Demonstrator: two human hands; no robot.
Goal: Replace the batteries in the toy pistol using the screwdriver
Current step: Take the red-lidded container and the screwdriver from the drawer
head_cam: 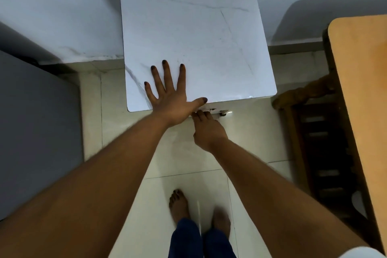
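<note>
While flat (fingers spread): left hand point(169, 94); cabinet top point(209, 38)

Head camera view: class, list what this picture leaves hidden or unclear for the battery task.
- Toy pistol, screwdriver, batteries: none in view.
- Right hand: its fingertips reach under the white tabletop's front edge; what they touch is hidden by that edge and the left hand.
- Small fitting below the edge: blurred, unidentifiable.
- Wooden furniture: cut off by the right edge.

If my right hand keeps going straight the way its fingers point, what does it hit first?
Most likely the front of the white cabinet, just under its marble-look top; the right hand already looks close to it, though depth is unclear.
</note>
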